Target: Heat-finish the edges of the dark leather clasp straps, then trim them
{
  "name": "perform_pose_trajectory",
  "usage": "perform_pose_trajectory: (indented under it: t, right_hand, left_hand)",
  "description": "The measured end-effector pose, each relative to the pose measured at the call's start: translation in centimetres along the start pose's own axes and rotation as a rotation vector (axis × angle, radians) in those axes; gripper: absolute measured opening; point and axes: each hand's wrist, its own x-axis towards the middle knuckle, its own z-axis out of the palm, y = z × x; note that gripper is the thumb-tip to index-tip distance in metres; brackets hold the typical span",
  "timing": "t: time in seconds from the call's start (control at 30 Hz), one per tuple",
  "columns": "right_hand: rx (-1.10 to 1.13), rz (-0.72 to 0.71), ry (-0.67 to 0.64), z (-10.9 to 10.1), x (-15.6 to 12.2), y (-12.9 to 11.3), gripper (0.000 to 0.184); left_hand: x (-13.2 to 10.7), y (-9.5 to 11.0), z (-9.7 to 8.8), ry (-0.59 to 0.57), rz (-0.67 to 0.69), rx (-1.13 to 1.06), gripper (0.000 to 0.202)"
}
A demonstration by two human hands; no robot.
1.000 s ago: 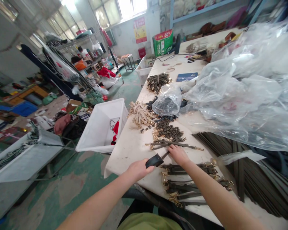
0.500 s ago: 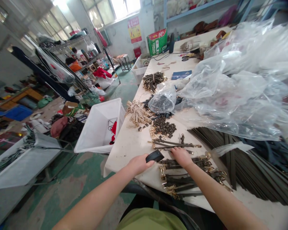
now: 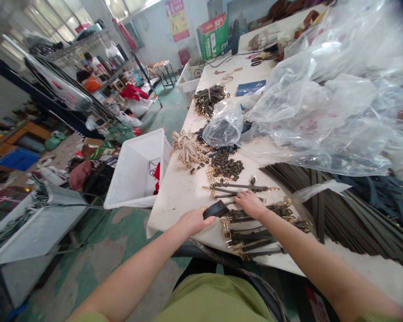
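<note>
My left hand is closed around the black handle of a small tool at the near edge of the white table. My right hand rests palm down on dark straps with gold buckles; its fingers curl over one strap beside the tool's tip. A few more straps lie just beyond my fingers. Past them sits a heap of small dark metal parts.
Crumpled clear plastic sheeting covers the table's right side, over long dark strips. A bundle of gold clasps, a bagged pile and another bundle lie farther back. A white bin stands left of the table. People sit far back left.
The view has tilted down and shifted. My right hand has drawn back from the far straps onto the nearer buckled straps, and my left hand with the tool has stayed close beside it.
</note>
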Motion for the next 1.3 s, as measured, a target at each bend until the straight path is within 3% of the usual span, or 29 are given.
perform_pose_trajectory:
  t: [0.23, 0.43, 0.6, 0.87, 1.3]
  right_hand:
    - [0.019, 0.135, 0.032, 0.5, 2.3, 0.0, 0.022]
    - [0.071, 0.275, 0.032, 1.6, 1.9, -0.8, 0.023]
    - [0.151, 0.226, 0.058, 2.4, 1.6, 0.1, 0.023]
    - [0.256, 0.181, 0.051, 2.3, 2.4, 1.1, 0.022]
    - [0.271, 0.19, 0.067, 2.0, 2.0, 1.1, 0.02]
  left_hand:
    - [1.8, 0.6, -0.2, -0.035, -0.053, 0.035, 0.054]
    - [1.0, -0.4, -0.2, -0.032, -0.062, -0.004, 0.053]
    - [0.9, -0.1, -0.1, -0.017, -0.023, -0.012, 0.049]
    - [4.4, 3.9, -1.2, -0.095, 0.019, 0.084, 0.051]
    - [4.6, 4.1, -0.8, -0.104, -0.025, 0.123, 0.053]
